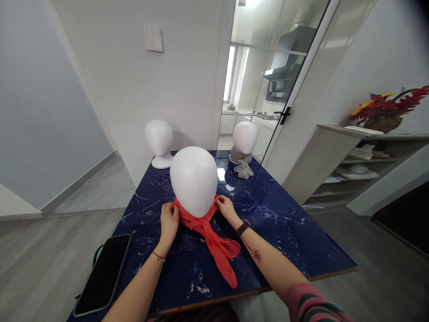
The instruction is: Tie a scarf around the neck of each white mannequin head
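A red scarf [204,228] is wrapped round the neck of a white mannequin head [193,179] at the middle of the table. It is tied in front, and its two loose ends lie on the tabletop toward me, slanting right. My left hand [169,221] pinches the scarf at the left side of the neck. On the opposite side, my right hand [228,208] grips the scarf's edge between thumb and fingers. The neck and base of this head are hidden by the scarf.
On the dark blue marbled table [281,237] stand a bare white mannequin head [158,138] at back left and another head [246,137] with a grey scarf [241,163] at back right. A tablet-like black device [103,273] lies front left. A shelf unit [338,156] stands right.
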`<state>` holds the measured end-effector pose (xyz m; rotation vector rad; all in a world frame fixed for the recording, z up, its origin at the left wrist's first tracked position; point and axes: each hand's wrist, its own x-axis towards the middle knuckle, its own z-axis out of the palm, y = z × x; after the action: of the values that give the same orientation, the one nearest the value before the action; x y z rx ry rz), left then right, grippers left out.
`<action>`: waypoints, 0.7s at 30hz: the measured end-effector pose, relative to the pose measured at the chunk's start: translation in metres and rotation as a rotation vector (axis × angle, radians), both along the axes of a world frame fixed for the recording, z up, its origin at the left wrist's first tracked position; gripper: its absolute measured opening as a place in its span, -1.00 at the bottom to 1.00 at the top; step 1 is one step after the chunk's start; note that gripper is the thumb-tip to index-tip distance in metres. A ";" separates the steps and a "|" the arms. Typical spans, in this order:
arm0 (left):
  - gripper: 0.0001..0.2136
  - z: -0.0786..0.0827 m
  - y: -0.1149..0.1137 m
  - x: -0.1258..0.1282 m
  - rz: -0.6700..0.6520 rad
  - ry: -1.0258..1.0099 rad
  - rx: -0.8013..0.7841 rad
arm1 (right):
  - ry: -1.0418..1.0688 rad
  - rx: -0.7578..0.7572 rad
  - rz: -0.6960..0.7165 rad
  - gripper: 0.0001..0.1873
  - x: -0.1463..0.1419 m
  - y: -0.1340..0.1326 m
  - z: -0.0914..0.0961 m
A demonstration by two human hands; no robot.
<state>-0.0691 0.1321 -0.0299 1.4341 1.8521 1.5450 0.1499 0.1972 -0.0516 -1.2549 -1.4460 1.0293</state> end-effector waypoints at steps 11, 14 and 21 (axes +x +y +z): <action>-0.71 -0.008 -0.003 -0.001 0.099 -0.394 -0.031 | -0.279 0.152 -0.075 -0.69 0.008 -0.006 0.001; -0.70 -0.014 0.001 0.001 0.004 -0.397 -0.066 | -0.343 0.197 -0.039 -0.75 0.000 -0.012 -0.003; -0.55 -0.013 -0.004 0.006 -0.183 -0.090 -0.017 | -0.287 0.109 -0.001 -0.77 -0.012 -0.017 -0.002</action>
<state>-0.0632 0.1285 -0.0426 1.4574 1.6303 1.4764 0.1383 0.1806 -0.0539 -1.3633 -1.6942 0.7807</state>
